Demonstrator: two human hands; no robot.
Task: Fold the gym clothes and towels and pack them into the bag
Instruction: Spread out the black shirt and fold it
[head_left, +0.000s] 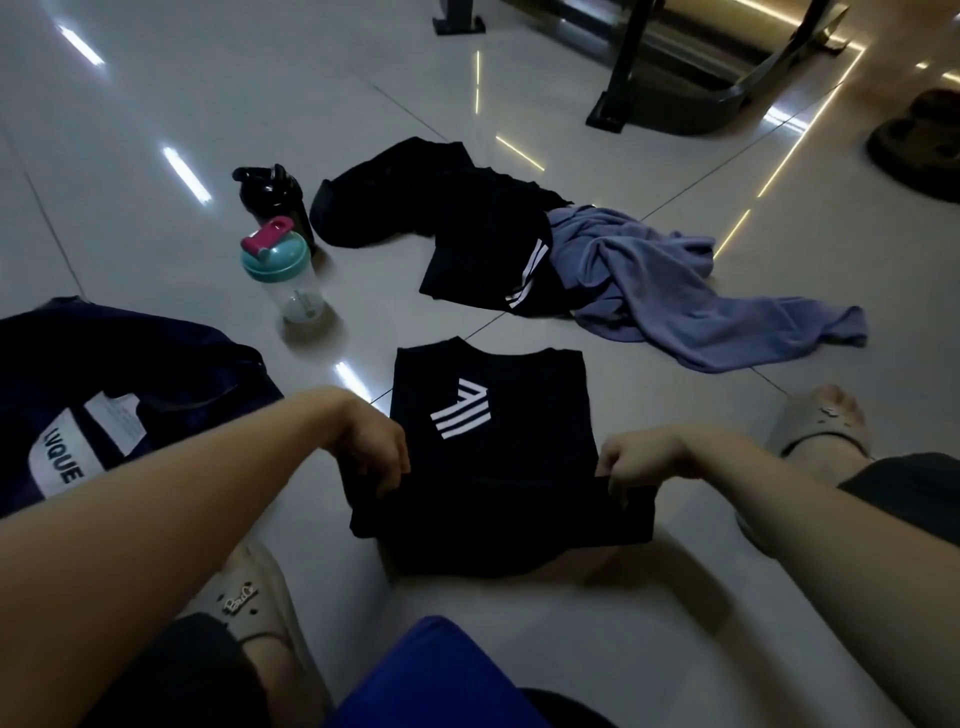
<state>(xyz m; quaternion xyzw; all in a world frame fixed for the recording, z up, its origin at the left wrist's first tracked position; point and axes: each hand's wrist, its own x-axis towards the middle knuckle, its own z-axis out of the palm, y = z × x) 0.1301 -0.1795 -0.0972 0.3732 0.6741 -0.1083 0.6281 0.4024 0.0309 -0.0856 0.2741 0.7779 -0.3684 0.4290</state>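
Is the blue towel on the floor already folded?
No, not folded: the blue towel lies crumpled in a loose heap beside the black clothes.

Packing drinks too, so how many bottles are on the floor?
2. The black bottle stands left of the dark clothes; the clear bottle with a teal lid stands just nearer. The bag may hide others.

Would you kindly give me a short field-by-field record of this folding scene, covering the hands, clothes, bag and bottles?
left hand: grips the near left edge of the black shirt
right hand: grips the shirt's near right edge
shirt: laid flat, white stripe logo up, near edge lifted
unfolded: black clothes pile, with the crumpled blue-grey towel touching it
bag: dark, left of the shirt
bottles: black bottle and clear shaker, both upright
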